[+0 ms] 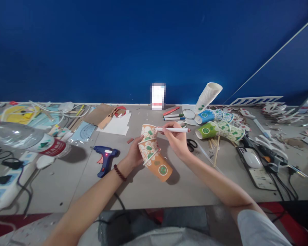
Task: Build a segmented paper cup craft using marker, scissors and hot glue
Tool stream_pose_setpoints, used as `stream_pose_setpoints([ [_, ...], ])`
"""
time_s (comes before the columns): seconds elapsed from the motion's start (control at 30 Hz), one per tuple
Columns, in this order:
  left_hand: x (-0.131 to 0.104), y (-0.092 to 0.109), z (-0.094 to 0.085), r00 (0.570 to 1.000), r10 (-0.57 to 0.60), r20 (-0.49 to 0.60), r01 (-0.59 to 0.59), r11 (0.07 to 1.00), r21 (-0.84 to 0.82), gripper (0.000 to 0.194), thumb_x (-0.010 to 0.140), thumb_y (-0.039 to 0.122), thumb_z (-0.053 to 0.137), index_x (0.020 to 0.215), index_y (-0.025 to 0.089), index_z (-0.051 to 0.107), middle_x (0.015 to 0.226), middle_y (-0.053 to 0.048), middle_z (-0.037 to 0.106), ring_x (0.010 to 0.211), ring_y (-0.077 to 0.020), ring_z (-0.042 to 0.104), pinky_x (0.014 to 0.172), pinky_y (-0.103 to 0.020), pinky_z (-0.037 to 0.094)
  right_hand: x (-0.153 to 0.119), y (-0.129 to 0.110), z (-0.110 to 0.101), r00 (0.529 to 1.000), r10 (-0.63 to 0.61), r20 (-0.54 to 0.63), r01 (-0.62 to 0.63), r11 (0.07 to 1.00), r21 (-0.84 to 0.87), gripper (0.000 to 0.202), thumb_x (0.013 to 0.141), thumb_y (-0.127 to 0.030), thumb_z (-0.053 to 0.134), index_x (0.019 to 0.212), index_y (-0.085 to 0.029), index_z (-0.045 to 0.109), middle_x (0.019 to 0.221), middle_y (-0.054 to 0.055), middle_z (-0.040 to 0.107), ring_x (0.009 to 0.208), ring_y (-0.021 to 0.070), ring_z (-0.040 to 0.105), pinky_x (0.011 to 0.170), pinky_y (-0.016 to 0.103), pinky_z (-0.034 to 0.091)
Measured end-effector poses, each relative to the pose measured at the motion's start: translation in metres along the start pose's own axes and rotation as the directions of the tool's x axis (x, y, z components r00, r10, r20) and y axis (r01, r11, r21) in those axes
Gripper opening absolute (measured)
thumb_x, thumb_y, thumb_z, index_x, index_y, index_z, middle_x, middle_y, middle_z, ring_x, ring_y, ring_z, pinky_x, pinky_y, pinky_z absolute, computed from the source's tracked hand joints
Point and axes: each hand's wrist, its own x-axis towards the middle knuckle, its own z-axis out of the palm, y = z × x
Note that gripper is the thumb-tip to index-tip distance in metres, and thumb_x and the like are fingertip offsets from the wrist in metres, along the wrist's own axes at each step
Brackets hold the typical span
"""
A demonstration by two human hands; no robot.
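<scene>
An orange and white patterned piece made of joined paper cups (157, 160) leans over the middle of the table, its plain orange end toward me. My left hand (136, 152) holds it from the left side near its upper part. My right hand (177, 138) grips a white marker with a red end (178, 130), whose left tip meets the top cup's rim area. A small reddish-brown cap-like piece (130, 140) lies left of the cups. Two similar joined-cup pieces, one blue (206, 116) and one green (207, 131), lie at the right.
A blue glue gun (106, 155) with a lit red light lies left of my hands. Further left are a bottle (46, 145) and power strip (12, 179). Stacked white cups (209, 95), black scissors (192, 145), a phone (259, 174) and paper scraps are at the right.
</scene>
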Motion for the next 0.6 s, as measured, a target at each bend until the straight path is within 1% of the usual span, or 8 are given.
stream_pose_setpoints([
  [0.3, 0.0007, -0.0006, -0.0046, 1.0, -0.001, 0.001, 0.001, 1.0, 0.021, 0.042, 0.077, 0.042, 0.06, 0.104, 0.012, 0.066, 0.085, -0.013, 0.073, 0.083, -0.0296, 0.071, 0.089, -0.049, 0.052, 0.0006, 0.0003, 0.0004, 1.0, 0.015, -0.005, -0.015, 0.999, -0.032, 0.016, 0.082, -0.038, 0.066, 0.081, -0.023, 0.061, 0.078, -0.001, 0.061, 0.076, 0.0166, 0.062, 0.077, 0.032, 0.052],
  [0.53, 0.0007, -0.0001, -0.0005, 1.0, 0.003, -0.018, -0.003, 1.0, -0.001, 0.039, 0.078, 0.04, 0.059, 0.101, 0.011, 0.067, 0.083, -0.012, 0.073, 0.079, -0.0271, 0.07, 0.09, -0.048, 0.053, -0.0001, 0.0005, 0.0, 1.0, 0.015, -0.009, -0.016, 0.999, -0.028, 0.012, 0.082, -0.033, 0.064, 0.081, -0.023, 0.06, 0.078, -0.001, 0.061, 0.072, 0.0155, 0.061, 0.078, 0.033, 0.053],
  [0.6, 0.0007, 0.0003, 0.0007, 1.0, -0.003, -0.029, 0.002, 1.0, -0.01, 0.038, 0.077, 0.04, 0.059, 0.1, 0.01, 0.067, 0.081, -0.012, 0.073, 0.078, -0.0268, 0.07, 0.09, -0.048, 0.053, -0.0004, 0.0003, 0.0004, 1.0, 0.025, -0.003, -0.025, 1.0, -0.009, 0.011, 0.081, -0.032, 0.064, 0.081, -0.023, 0.059, 0.078, -0.001, 0.062, 0.073, 0.0164, 0.063, 0.079, 0.034, 0.053],
])
